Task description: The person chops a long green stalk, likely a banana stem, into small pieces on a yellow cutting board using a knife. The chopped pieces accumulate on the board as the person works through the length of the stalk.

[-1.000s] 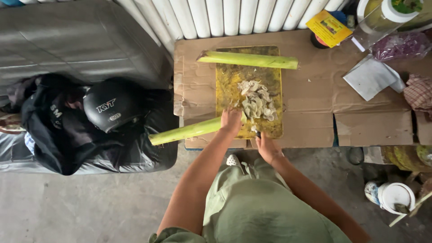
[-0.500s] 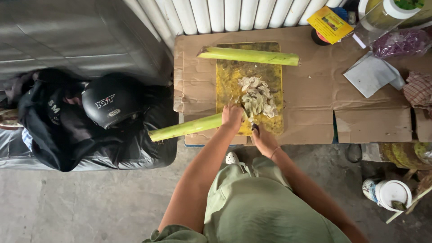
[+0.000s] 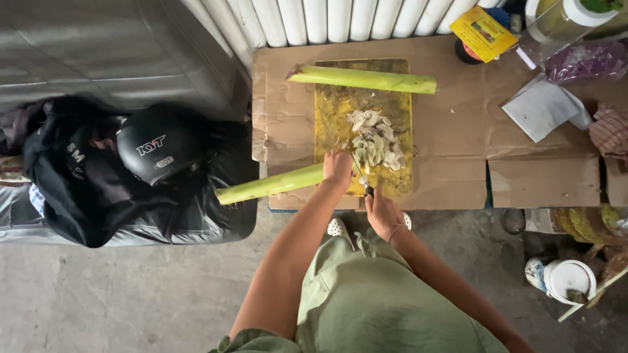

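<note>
left hand fingers wrapped around green stalk on yellow cutting board; right hand grips knife beside sliced pile; second stalk across board's far edge.

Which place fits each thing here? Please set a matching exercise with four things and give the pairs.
Things:
1 helmet
2 sliced pile
3 whole green stalk
4 white tub

Places:
A on the floor, lower right
B across the far end of the yellow board
C on the dark bag, left
D mid-board, beyond the left hand

Pairs: 1-C, 2-D, 3-B, 4-A
</note>
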